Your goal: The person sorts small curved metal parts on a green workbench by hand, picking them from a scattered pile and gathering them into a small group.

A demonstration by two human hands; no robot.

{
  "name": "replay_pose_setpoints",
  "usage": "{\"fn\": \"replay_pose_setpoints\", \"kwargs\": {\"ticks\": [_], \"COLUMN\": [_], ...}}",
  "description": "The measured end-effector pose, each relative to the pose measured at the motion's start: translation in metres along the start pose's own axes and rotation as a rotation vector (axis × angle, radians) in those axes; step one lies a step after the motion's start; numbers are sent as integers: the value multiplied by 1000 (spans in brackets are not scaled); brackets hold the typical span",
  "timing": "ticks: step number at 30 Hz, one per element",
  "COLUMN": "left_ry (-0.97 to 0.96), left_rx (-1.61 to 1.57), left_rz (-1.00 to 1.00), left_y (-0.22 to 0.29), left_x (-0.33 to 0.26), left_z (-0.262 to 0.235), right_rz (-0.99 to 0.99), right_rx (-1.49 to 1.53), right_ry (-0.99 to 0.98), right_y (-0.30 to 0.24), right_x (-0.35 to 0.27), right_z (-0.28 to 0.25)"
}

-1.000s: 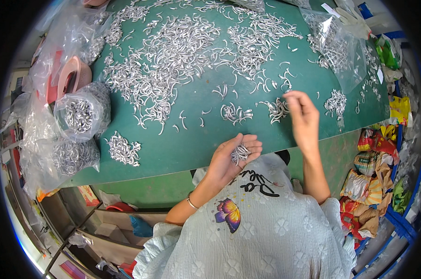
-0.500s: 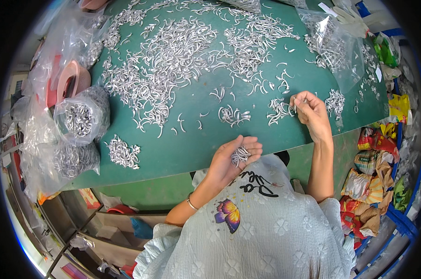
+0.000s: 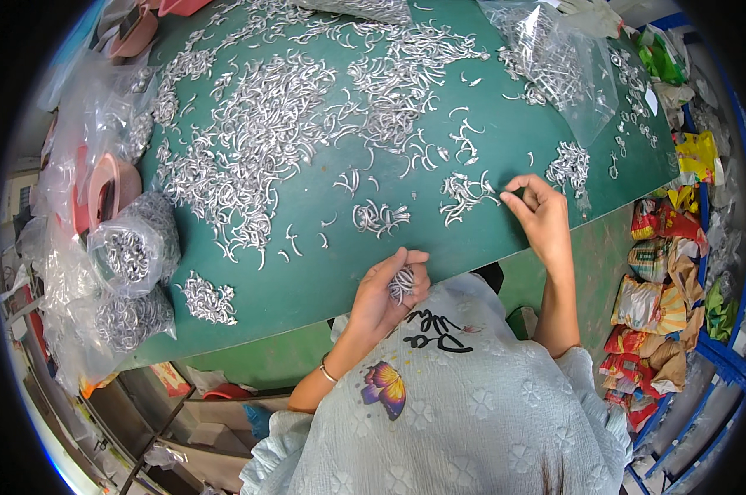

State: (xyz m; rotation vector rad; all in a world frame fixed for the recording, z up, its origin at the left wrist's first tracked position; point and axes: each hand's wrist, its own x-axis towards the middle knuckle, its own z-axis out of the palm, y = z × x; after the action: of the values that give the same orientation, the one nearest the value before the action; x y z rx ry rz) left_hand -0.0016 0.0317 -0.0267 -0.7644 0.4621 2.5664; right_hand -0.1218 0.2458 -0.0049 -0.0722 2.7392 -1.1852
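My left hand (image 3: 376, 299) is cupped at the table's near edge, its fingers curled round a bunch of small curved silver metal pieces (image 3: 402, 285). To the right, my right hand (image 3: 539, 221) hovers over the table with thumb and forefinger apart, and I see nothing between them. Just left of its fingertips lies a small loose pile of the same curved pieces (image 3: 465, 196). Another little pile (image 3: 379, 218) rests beyond my left hand. Right of my right hand sits a denser silver pile (image 3: 568, 166).
A broad spread of curved pieces (image 3: 253, 136) covers the far part of the green table (image 3: 340, 272). Filled clear bags (image 3: 134, 247) and a pink container (image 3: 115, 188) line the left side. Another clear bag (image 3: 567, 78) lies at far right. Coloured packets (image 3: 649, 301) fill a blue rack.
My left hand's fingers have curled further over the metal pieces. My right thumb and forefinger have parted, and the piece at their tips no longer shows. The whole view has shifted slightly.
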Motion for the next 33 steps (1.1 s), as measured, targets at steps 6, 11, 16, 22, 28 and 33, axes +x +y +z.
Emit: {"fn": "replay_pose_setpoints", "kwargs": {"ticks": [6,11,16,22,28,33], "left_ry": [-54,117,210,-145,-85,-55], "left_rx": [19,121,132,117,100,140], "left_rz": [-62,-44,-51,-179,-176,-120], "left_y": [-1,-1,-8,-8,-7,-11], "left_x": [4,8,17,16,15,21], "left_z": [7,26,47,20,21,25], "right_rz": [-164,-11,-101,-350,-179,72], "right_rx": [-276,320,141,-269,-53,543], "right_ry": [7,-235,-325,-85,-55,-338], "right_y": [-5,-5,-28,-9,1,-18], "right_x": [-8,-17,-22,21,19,-4], "right_z": [9,-2,-1,16,-1,-6]}}
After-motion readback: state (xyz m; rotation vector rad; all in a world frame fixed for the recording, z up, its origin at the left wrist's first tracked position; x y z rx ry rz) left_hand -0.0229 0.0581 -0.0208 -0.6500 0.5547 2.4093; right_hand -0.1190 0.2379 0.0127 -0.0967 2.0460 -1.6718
